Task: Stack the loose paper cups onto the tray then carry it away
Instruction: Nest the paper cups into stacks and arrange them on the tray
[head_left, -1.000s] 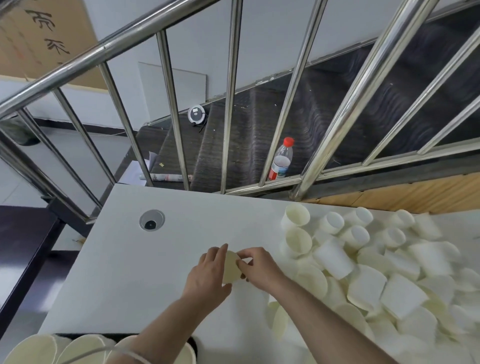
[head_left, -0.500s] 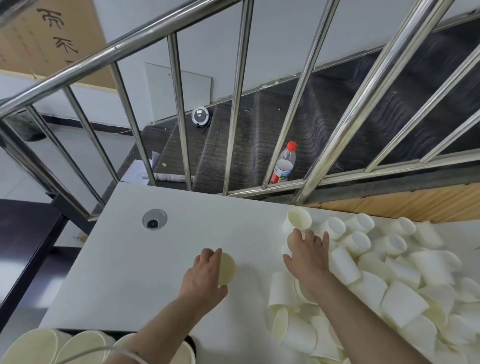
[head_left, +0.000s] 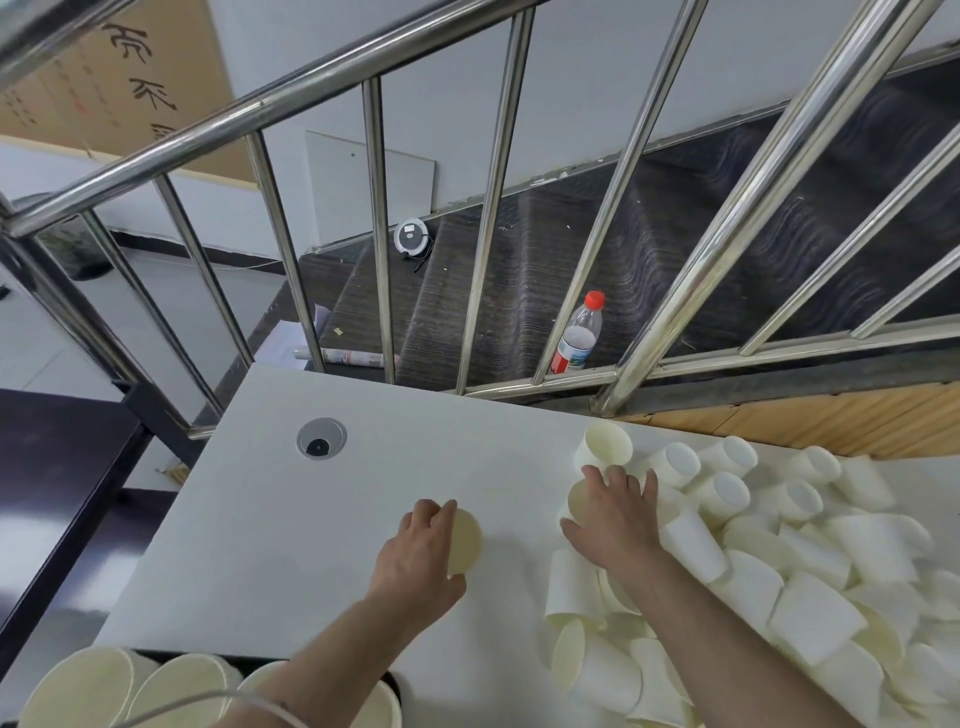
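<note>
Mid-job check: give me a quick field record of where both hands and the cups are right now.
left hand: grips a cup held sideways over the white table
right hand: reaching into the loose cup pile, fingers spread over one cup; grip not clear
stacked cups: bottom left, at the table's near edge
tray: not clearly visible
beyond the railing: red-capped bottle on the stairs

The right hand (head_left: 613, 519) no longer meets the left hand (head_left: 421, 561) at the held cup (head_left: 464, 540); it has moved right onto the pile of cups (head_left: 779, 571), fingers spread over one lying there.
</note>
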